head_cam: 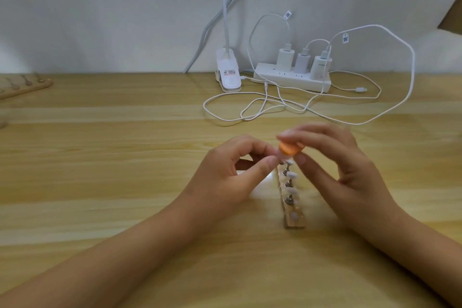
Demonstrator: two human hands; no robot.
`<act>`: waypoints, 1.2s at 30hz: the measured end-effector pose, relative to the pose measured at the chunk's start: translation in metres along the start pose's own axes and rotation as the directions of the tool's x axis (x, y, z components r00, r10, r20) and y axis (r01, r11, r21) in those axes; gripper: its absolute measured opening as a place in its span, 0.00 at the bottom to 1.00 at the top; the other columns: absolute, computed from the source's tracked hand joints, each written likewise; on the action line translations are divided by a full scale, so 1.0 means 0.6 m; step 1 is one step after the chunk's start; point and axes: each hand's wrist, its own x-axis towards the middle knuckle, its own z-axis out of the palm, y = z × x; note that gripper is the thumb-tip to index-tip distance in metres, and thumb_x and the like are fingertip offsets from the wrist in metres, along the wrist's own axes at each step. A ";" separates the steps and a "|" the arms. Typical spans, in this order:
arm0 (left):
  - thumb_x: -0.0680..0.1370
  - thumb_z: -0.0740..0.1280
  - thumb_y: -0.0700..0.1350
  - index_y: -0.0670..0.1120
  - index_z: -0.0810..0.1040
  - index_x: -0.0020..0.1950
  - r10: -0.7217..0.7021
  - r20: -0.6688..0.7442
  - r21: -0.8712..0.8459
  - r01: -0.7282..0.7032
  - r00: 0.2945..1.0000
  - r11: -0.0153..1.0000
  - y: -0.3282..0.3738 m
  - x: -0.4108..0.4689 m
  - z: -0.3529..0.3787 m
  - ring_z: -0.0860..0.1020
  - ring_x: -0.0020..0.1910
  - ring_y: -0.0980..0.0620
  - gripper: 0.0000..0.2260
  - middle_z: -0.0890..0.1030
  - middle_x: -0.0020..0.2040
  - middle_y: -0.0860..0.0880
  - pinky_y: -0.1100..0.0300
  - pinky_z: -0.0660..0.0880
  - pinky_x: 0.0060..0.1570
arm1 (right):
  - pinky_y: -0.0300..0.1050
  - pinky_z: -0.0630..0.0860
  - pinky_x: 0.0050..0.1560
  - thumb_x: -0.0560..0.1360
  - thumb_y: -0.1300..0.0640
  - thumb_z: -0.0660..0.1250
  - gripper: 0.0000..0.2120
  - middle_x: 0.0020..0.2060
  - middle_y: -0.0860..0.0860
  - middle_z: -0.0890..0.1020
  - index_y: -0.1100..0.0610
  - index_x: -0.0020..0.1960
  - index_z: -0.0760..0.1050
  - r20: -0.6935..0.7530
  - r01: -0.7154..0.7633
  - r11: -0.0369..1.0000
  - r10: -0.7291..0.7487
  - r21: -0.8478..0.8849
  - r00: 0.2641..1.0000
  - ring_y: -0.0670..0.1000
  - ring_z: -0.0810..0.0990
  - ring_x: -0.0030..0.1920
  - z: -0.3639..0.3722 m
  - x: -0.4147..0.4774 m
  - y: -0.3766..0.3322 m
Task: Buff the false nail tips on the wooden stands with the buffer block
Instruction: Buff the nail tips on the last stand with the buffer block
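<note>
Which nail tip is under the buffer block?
The farthest nail tip, pinched by the left hand, beneath the orange buffer block; nearer ones stand uncovered.

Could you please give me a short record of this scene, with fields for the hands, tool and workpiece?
left hand: pinches the far nail tip
right hand: holds the buffer block over that tip
wooden stand: on the table between the hands, more nail tips on its pegs
background: power strip, clip lamp, white cables

One left hand (pixel 232 172), one right hand (pixel 342 165), one orange buffer block (pixel 364 149). One wooden stand (pixel 296 223) at six o'clock bears at least three false nail tips (pixel 291 174); one second wooden stand (pixel 27 87) lies at nine o'clock. At one o'clock: one power strip (pixel 292 80), three chargers (pixel 302 62), one clip lamp (pixel 228 75).
</note>
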 end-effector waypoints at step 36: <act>0.76 0.69 0.45 0.48 0.82 0.45 -0.024 -0.011 0.024 0.024 1.000 0.999 0.007 -0.001 -0.001 0.76 0.36 0.64 0.02 0.78 0.38 0.60 0.73 0.69 0.39 | 0.48 0.69 0.62 0.75 0.64 0.69 0.15 0.56 0.44 0.81 0.51 0.60 0.76 -0.028 0.096 0.993 -0.098 -0.069 0.995 0.49 0.78 0.60 0.005 0.001 0.005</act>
